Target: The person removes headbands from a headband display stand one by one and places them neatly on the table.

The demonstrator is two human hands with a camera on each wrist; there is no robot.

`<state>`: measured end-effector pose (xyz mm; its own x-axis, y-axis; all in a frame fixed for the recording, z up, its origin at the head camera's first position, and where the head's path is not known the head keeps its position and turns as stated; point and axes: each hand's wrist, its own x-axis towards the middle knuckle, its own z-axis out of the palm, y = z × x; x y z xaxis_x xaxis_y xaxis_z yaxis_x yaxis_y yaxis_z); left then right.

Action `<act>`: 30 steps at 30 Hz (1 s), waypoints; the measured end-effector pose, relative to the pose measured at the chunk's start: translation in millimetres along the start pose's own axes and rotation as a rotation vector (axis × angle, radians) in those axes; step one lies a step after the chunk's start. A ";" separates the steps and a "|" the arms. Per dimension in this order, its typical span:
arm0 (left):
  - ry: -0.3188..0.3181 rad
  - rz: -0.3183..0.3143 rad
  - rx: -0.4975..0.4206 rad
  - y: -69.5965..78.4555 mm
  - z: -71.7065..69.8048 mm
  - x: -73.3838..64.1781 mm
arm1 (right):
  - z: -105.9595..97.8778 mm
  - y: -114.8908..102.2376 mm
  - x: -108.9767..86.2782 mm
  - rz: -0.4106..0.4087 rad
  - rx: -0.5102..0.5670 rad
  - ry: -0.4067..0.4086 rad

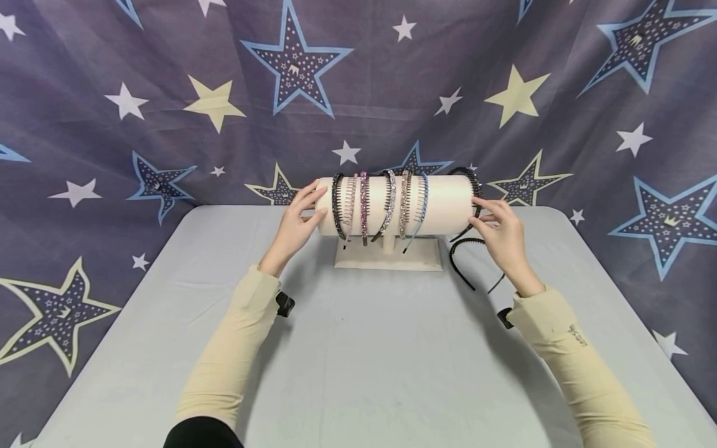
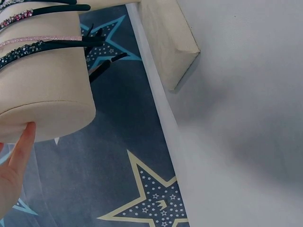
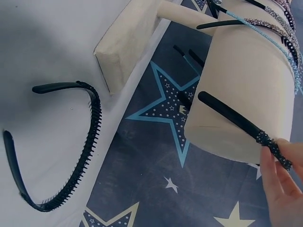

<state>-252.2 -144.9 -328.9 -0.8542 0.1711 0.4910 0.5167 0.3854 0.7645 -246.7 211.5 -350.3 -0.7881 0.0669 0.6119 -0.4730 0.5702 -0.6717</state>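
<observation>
A cream padded headband stand (image 1: 450, 202) stands upright on its base, its roll lying crosswise with several headbands over it. At the roll's left end my left hand (image 1: 294, 225) touches the end with fairly straight fingers; in the left wrist view the thumb (image 2: 23, 146) presses the flat end face. My right hand (image 1: 502, 235) pinches a black headband (image 3: 232, 116) with dark glittery stones between thumb and fingers, at the roll's right end. That headband lies across the roll. Part of the right fingers is cut off in the right wrist view.
A plain black toothed headband (image 3: 92, 127) lies on the table right of the stand's base (image 1: 386, 258). On the roll sit a purple-pink headband (image 1: 364, 208), a blue one (image 1: 424, 202) and several others. Behind the light table (image 1: 358, 348) hangs a star-patterned cloth (image 1: 381, 93).
</observation>
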 end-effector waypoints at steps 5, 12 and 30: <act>0.004 0.002 -0.001 -0.2 0.1 -0.2 | -2.7 3.1 -1.1 0.041 0.015 0.011; 0.003 0.003 -0.004 0.0 0.5 0.1 | -6.3 11.1 -1.4 0.090 0.005 0.036; 0.004 -0.003 -0.001 0.8 0.4 0.1 | -26.7 33.2 -5.5 0.186 -0.066 0.114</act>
<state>-251.9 -144.3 -328.4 -0.8554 0.1665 0.4906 0.5144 0.3846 0.7665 -247.5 251.9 -364.9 -0.8081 0.2656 0.5257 -0.2942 0.5913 -0.7509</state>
